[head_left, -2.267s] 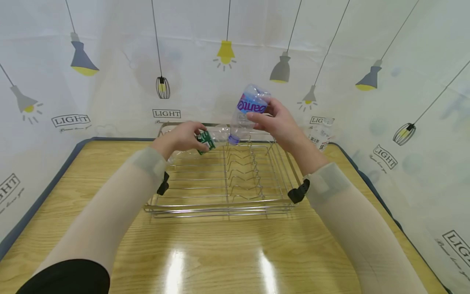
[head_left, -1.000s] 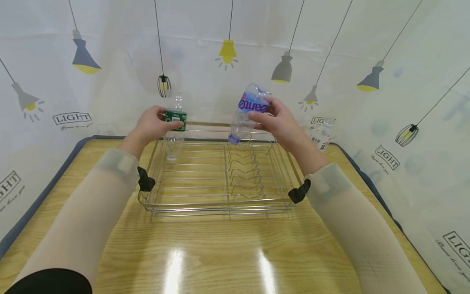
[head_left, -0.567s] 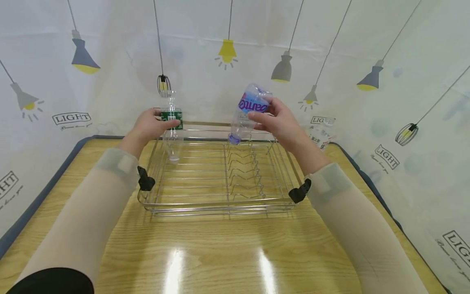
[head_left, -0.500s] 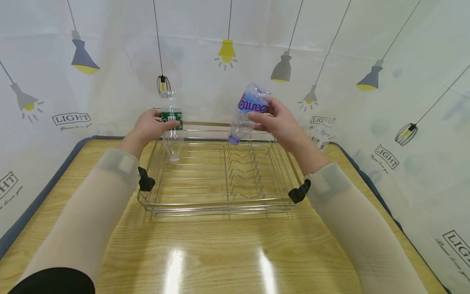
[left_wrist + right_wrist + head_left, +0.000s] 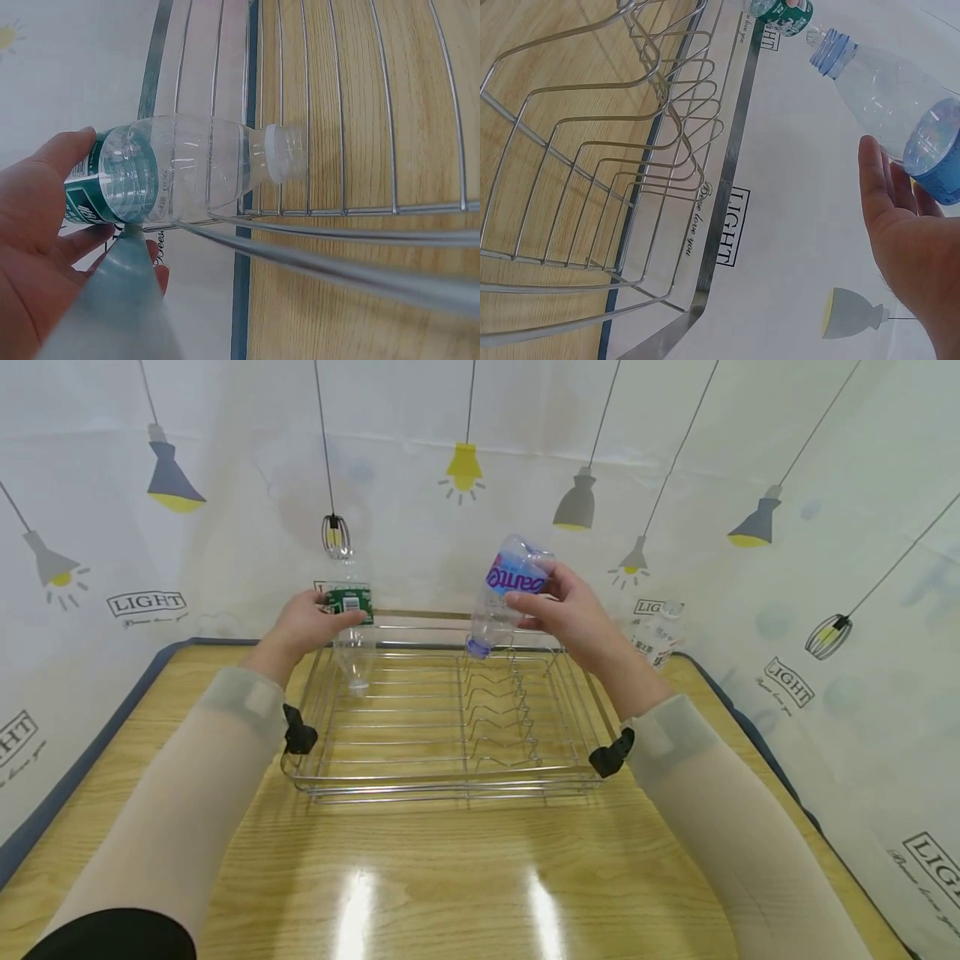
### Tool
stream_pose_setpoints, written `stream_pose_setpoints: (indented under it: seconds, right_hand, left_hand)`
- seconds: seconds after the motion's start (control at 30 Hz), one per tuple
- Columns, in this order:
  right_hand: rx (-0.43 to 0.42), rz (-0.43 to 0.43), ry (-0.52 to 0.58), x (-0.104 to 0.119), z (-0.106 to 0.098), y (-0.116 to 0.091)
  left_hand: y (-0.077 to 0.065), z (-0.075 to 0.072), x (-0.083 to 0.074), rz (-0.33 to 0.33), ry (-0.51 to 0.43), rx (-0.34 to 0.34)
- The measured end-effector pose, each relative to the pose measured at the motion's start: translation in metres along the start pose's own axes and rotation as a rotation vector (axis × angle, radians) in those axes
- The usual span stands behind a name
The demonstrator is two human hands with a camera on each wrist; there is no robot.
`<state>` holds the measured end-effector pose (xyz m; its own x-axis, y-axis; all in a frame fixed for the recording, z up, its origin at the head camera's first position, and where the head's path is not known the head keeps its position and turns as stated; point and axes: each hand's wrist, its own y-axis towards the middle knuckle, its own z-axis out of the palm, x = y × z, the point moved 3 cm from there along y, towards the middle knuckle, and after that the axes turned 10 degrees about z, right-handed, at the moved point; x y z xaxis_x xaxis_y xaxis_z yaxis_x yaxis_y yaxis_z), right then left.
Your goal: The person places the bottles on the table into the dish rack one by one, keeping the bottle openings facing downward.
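My left hand (image 5: 307,620) pinches a clear plastic bottle (image 5: 352,647) by its green label. The bottle hangs neck down over the back left of a wire dish rack (image 5: 457,785); a white ring circles its neck in the left wrist view. My right hand (image 5: 573,614) grips another clear bottle (image 5: 491,614) with a blue label and purple lettering. This one is tilted, its purple-blue neck pointing down and left over the back of the rack. In the right wrist view its threaded neck (image 5: 832,54) shows, and the fingers are partly hidden behind the label.
Behind my right forearm, at the table's back right, stands a third clear bottle (image 5: 658,635) with red and dark print. The rack has bent wire plate dividers (image 5: 498,718) right of its middle. A white printed curtain (image 5: 420,485) surrounds the wooden table (image 5: 420,877).
My left hand has moved left, swinging the green-label bottle from nearly level, its neck by the other bottle's, to neck down. The right hand and its bottle have stayed almost still.
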<state>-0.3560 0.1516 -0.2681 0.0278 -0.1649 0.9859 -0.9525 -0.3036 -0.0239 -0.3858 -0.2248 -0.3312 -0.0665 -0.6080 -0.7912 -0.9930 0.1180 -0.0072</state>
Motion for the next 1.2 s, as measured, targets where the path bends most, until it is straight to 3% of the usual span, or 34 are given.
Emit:
stream_pose_setpoints:
  seconds: [0.23, 0.4, 0.63, 0.77, 0.9, 0.97, 1.2]
  right_hand:
    - [0.003, 0.002, 0.006, 0.0, 0.003, 0.0]
    - [0.006, 0.0, 0.0, -0.001, 0.003, -0.001]
    - [0.001, -0.007, -0.003, -0.001, 0.0, -0.001]
    - [0.0, -0.003, -0.005, -0.001, 0.0, -0.001]
    - [0.006, 0.004, -0.001, -0.001, 0.003, -0.002]
    - [0.007, 0.004, -0.005, -0.001, 0.003, -0.003]
    - [-0.006, -0.004, -0.022, 0.002, 0.001, -0.006]
  left_hand:
    - [0.001, 0.0, 0.005, 0.008, -0.015, -0.013]
    - [-0.006, -0.001, 0.0, 0.014, -0.027, -0.024]
    - [-0.021, -0.008, -0.022, 0.016, -0.056, -0.142]
    - [-0.026, -0.008, -0.032, 0.056, 0.079, -0.18]
    - [-0.026, -0.001, -0.042, 0.187, 0.284, -0.137]
    - [-0.025, 0.003, -0.045, 0.226, 0.312, -0.088]
    - [-0.026, 0.001, -0.036, 0.209, 0.325, 0.067]
